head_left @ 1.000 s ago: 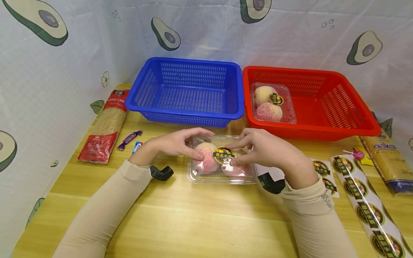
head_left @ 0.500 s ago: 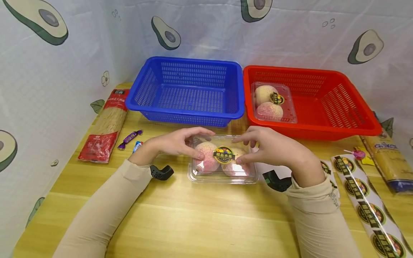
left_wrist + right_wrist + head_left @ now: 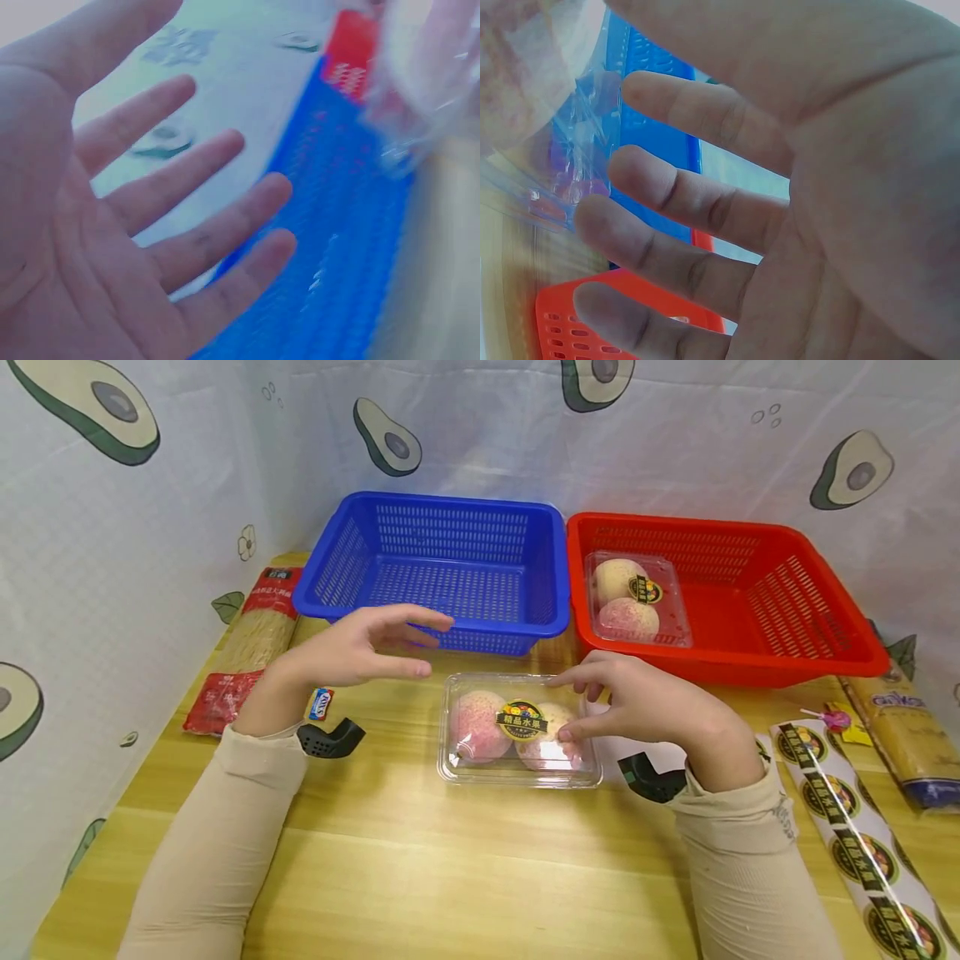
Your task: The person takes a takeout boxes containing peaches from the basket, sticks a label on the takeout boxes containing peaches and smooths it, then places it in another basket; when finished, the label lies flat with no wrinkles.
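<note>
A clear plastic clamshell box point(image 3: 457, 770) holding two pink and cream peaches point(image 3: 477, 727) sits on the table, a round black and gold label point(image 3: 522, 718) on its lid. My left hand point(image 3: 358, 647) is in the air left of the box, fingers spread and holding nothing. Over the right end of the lid is my right hand point(image 3: 651, 703), with thumb and forefinger overlapping it in the head view. In the right wrist view the fingers point(image 3: 705, 202) are loosely extended beside the clear plastic, not gripping it.
A blue basket point(image 3: 431, 628) and a red basket point(image 3: 742, 670) stand behind; the red one holds another labelled peach box point(image 3: 637, 600). Noodle packets point(image 3: 258, 647) lie left, with a small blue wrapper point(image 3: 320, 703). At right are a label strip point(image 3: 847, 827), lollipop point(image 3: 835, 720) and pasta bag point(image 3: 911, 735).
My left hand has left the box and moved up and to the left. My right hand has slid slightly right, uncovering the label. The box has stayed in place.
</note>
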